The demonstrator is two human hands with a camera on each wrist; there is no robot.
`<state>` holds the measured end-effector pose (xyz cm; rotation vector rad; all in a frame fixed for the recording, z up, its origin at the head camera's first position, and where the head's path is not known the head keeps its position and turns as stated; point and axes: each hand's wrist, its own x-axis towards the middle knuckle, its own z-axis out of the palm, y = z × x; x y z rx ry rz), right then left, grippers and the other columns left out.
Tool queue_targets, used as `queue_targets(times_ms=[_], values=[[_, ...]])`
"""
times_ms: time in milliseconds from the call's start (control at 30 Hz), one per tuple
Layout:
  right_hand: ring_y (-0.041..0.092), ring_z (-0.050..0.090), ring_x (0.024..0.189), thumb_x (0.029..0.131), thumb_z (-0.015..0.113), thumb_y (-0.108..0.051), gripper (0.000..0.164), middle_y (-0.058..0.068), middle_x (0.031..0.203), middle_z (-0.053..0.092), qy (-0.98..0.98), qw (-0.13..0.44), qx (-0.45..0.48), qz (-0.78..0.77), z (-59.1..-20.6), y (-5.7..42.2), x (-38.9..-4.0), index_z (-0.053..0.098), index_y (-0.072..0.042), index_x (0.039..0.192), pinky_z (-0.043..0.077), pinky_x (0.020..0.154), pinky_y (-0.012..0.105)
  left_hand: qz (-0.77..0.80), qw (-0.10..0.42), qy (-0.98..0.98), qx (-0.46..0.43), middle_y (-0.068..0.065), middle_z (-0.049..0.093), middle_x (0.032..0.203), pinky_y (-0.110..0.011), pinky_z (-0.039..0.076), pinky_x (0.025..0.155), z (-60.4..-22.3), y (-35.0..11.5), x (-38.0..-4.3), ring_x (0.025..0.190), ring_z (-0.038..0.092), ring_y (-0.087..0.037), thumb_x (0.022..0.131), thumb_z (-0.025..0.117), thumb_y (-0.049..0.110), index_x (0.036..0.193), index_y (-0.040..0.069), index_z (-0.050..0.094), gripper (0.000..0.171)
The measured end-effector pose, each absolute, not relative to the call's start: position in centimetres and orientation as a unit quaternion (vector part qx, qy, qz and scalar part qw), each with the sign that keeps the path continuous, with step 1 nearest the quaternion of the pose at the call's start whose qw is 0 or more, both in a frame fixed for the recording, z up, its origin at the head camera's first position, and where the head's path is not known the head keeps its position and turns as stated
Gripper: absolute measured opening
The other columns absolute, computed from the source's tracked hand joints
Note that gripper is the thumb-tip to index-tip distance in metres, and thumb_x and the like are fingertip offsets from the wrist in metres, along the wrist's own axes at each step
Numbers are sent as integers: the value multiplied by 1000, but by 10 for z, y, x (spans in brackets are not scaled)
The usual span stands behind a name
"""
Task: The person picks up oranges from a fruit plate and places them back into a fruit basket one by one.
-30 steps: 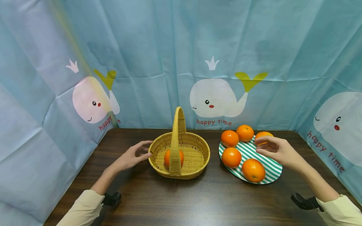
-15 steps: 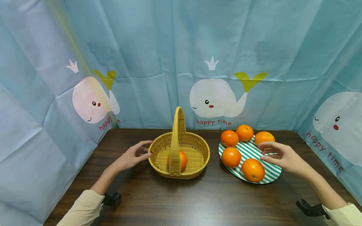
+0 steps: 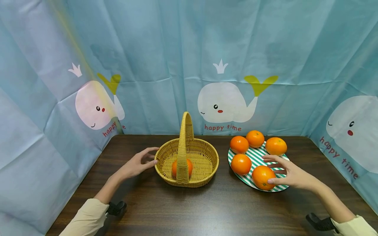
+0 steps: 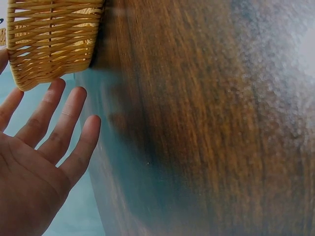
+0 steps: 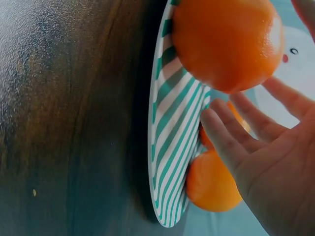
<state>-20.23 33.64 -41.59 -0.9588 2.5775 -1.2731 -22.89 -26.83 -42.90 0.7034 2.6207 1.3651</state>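
Note:
A yellow woven basket [image 3: 206, 164] with a tall arched handle stands mid-table, holding one orange [image 3: 175, 167] partly hidden behind the handle. At its left rim is my left hand [image 3: 137, 164], thumb and fingertips right at the weave. In the left wrist view, the fingers of that left hand [image 4: 42, 142] are spread and nearly straight beside the basket [image 4: 54, 44]. My right hand [image 3: 293, 173] is at the front orange [image 3: 261, 177] on the plate, thumb overlapping its right side. In the right wrist view its fingers are extended beneath the large orange [image 5: 226, 44].
The round plate [image 3: 257, 154] has green and white stripes. Several other oranges sit on it or at its edge, including a left one [image 3: 241, 164] and a far right one [image 3: 276, 146]. A blue whale-print curtain [image 3: 153, 82] hangs behind the dark wooden table [image 3: 206, 209].
My right hand has moved from the far right orange toward the front one. The orange in the basket has rolled right and back left. My left hand has stayed at the rim.

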Motion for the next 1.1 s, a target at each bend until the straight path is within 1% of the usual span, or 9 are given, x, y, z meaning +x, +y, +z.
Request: queue_targets(times_ms=[67, 200, 267, 433, 533, 667, 867, 967, 1100], values=[[20, 58, 119, 89, 76, -4, 65, 21, 141, 50, 851, 60, -314, -417, -417, 336, -202, 46, -3, 147, 52, 91, 35, 451, 52, 861, 230, -19, 62, 130, -41, 53, 86, -429, -268, -229, 118, 61, -36, 103, 65, 24, 153, 8, 42, 57], [19, 58, 117, 88, 78, -4, 63, 27, 137, 51, 846, 68, -326, -415, -416, 333, -200, 49, 0, 144, 51, 90, 34, 454, 54, 859, 231, -19, 63, 130, -42, 52, 87, -430, -268, -229, 118, 61, -36, 103, 64, 22, 153, 7, 42, 56], [18, 59, 115, 88, 78, -3, 60, 25, 135, 53, 842, 71, -336, -416, -416, 332, -200, 52, 0, 141, 52, 89, 34, 454, 56, 859, 231, -20, 63, 129, -42, 52, 87, -430, -268, -229, 118, 61, -36, 103, 64, 22, 153, 7, 42, 56], [15, 61, 112, 88, 78, 0, 54, 13, 130, 59, 830, 78, -353, -425, -418, 331, -200, 55, 2, 137, 52, 88, 30, 455, 59, 858, 232, -20, 63, 129, -42, 52, 87, -429, -268, -228, 118, 61, -36, 103, 64, 21, 152, 7, 42, 56], [14, 61, 112, 89, 77, 0, 54, 13, 130, 58, 825, 85, -358, -429, -418, 333, -201, 54, 3, 138, 53, 88, 29, 456, 60, 857, 232, -20, 63, 129, -43, 52, 88, -428, -268, -228, 118, 61, -36, 103, 65, 21, 152, 7, 42, 56], [17, 63, 111, 89, 77, 0, 52, 14, 130, 59, 824, 83, -356, -433, -417, 336, -202, 56, 2, 136, 53, 88, 30, 457, 61, 856, 233, -20, 63, 129, -44, 51, 88, -428, -268, -228, 118, 60, -37, 103, 64, 20, 152, 7, 42, 56], [18, 65, 107, 87, 77, 4, 52, 13, 126, 62, 821, 58, -369, -431, -410, 341, -204, 56, 2, 134, 54, 86, 31, 456, 60, 856, 236, -20, 62, 130, -43, 52, 88, -427, -268, -229, 119, 59, -39, 103, 64, 20, 153, 7, 41, 56], [17, 65, 106, 85, 76, 10, 53, 12, 125, 63, 814, 42, -378, -439, -402, 343, -205, 56, 3, 135, 54, 85, 30, 451, 58, 859, 236, -20, 63, 129, -44, 51, 88, -427, -268, -229, 118, 60, -38, 103, 64, 20, 152, 6, 41, 56], [18, 65, 104, 84, 76, 12, 56, 10, 124, 62, 814, 25, -377, -442, -393, 344, -209, 56, 3, 135, 54, 85, 28, 448, 58, 861, 235, -20, 64, 127, -44, 52, 88, -428, -268, -229, 117, 61, -36, 103, 64, 20, 152, 6, 41, 56]])
